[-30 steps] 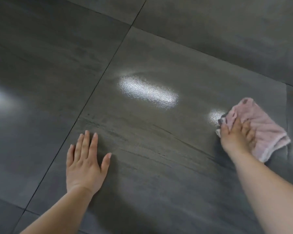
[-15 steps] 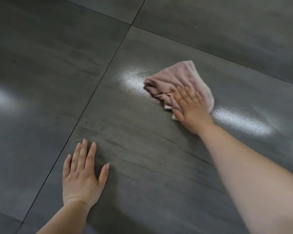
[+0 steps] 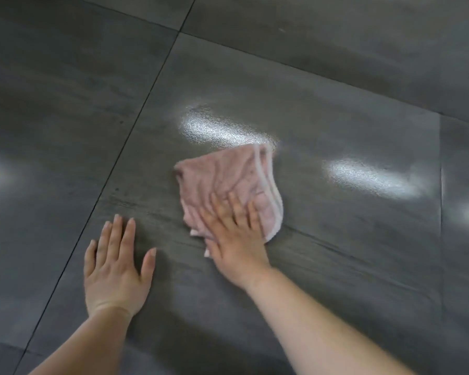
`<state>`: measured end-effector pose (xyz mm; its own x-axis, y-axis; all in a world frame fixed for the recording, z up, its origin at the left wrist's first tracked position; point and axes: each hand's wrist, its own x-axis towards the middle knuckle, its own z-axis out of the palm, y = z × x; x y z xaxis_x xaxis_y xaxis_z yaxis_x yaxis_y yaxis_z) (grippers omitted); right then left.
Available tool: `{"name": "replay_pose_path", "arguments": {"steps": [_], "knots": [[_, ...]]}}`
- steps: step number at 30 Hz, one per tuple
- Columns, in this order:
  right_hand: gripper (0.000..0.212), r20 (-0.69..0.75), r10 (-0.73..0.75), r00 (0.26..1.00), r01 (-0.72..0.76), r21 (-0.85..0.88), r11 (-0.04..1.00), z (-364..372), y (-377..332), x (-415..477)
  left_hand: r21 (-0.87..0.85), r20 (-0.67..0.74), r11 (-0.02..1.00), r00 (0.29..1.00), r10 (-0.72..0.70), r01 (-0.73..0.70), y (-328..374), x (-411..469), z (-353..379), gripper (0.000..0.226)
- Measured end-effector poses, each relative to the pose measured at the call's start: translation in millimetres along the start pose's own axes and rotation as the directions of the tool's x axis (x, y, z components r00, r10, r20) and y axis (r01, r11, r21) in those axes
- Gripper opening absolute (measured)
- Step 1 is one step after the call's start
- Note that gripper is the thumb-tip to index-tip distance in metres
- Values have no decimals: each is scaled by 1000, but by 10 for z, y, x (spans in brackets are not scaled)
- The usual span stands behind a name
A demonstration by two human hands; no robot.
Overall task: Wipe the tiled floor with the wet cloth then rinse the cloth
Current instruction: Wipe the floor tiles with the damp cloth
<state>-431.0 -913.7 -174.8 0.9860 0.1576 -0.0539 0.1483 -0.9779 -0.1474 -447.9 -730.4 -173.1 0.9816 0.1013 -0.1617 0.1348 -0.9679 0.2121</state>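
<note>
pressing the pink cloth (image 3: 228,185) flat under your right hand (image 3: 234,239), fingers straight and gripping nothing, you wipe the dark tiled floor (image 3: 336,266) just beside your flat left hand (image 3: 117,266); the bunched cloth could slip from under your palm, leaving streaks.

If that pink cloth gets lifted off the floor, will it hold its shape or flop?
Probably flops: the pink terry cloth lies wrinkled and folded under the flat right hand. Likely slides easily, since the dark grey tiled floor looks glossy.
</note>
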Motion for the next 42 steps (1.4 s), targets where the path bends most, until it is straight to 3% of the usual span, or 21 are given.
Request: {"name": "replay_pose_path", "arguments": {"steps": [2, 4, 7, 8, 10, 13, 14, 15, 16, 18, 19, 22, 25, 29, 32, 33, 36, 39, 42], "knots": [[49, 41, -132, 990, 129, 79, 989, -10, -76, -81, -2, 12, 1000, 1000, 2, -2, 4, 13, 4, 82], [43, 48, -127, 991, 126, 31, 992, -17, 306, -246, 2, 29, 1000, 1000, 12, -12, -8, 3, -21, 83], [57, 86, 178, 980, -172, -70, 983, -175, 1309, -799, 6, 31, 999, 999, 33, -33, -21, -6, -52, 83], [68, 96, 371, 924, -367, -62, 928, -274, 1629, -1037, 5, 30, 999, 999, 40, -40, -19, -1, -50, 84], [91, 131, 689, 713, -690, -42, 722, -446, 2010, -1370, -3, 5, 999, 999, 35, -35, -23, 15, -28, 84], [86, 97, 859, 502, -865, 40, 501, -457, 1922, -1205, -5, 0, 998, 998, 62, -62, -26, 8, -9, 83], [81, 81, 873, 481, -877, 61, 477, -419, 1752, -1010, -2, -5, 998, 998, 61, -61, -28, 0, -1, 82], [78, 71, 845, 530, -848, 84, 524, -378, 1528, -774, -4, -14, 998, 998, 56, -56, -31, 8, 6, 82], [78, 67, 776, 627, -778, 96, 621, -320, 1245, -548, -8, -21, 999, 998, 52, -52, -35, 23, 10, 81], [71, 98, 473, 875, -479, 51, 876, -171, 541, -224, -8, 1, 999, 999, 46, -46, -45, 31, 6, 79], [63, 90, 328, 940, -331, 25, 943, -100, 199, -93, -12, 20, 999, 999, 34, -34, -55, 31, 8, 77], [45, 117, 171, 978, -181, 80, 980, -206, -399, 363, -51, 36, 999, 999, 14, -12, -66, 41, 33, 65], [52, 232, -97, 968, 87, 54, 995, -110, -426, 694, -70, 36, 997, 999, 17, -14, -93, 55, 47, 59], [63, 216, -125, 968, 90, 165, 982, -217, 89, 931, -46, 37, 999, 999, 23, -22, -84, 48, 35, 57], [79, 100, 218, 971, -222, 34, 974, -331, 920, 986, -34, 20, 999, 999, 25, -24, -108, 51, 51, 56], [80, 68, 365, 928, -366, 1, 930, -362, 1313, 914, -26, 10, 999, 1000, 28, -28, -108, 52, 56, 56], [73, 69, 704, 706, -703, -42, 709, -446, 2286, 389, 0, -15, 999, 999, 38, -38, -85, 72, 52, 56], [76, 33, 857, 514, -852, 137, 505, -474, 2523, 133, 15, 3, 999, 1000, 30, -30, -109, 54, 71, 57], [53, -49, 858, 512, -829, 234, 508, -435, 1904, 762, 36, -10, 999, 1000, 27, -26, -89, 61, 64, 57]]}}
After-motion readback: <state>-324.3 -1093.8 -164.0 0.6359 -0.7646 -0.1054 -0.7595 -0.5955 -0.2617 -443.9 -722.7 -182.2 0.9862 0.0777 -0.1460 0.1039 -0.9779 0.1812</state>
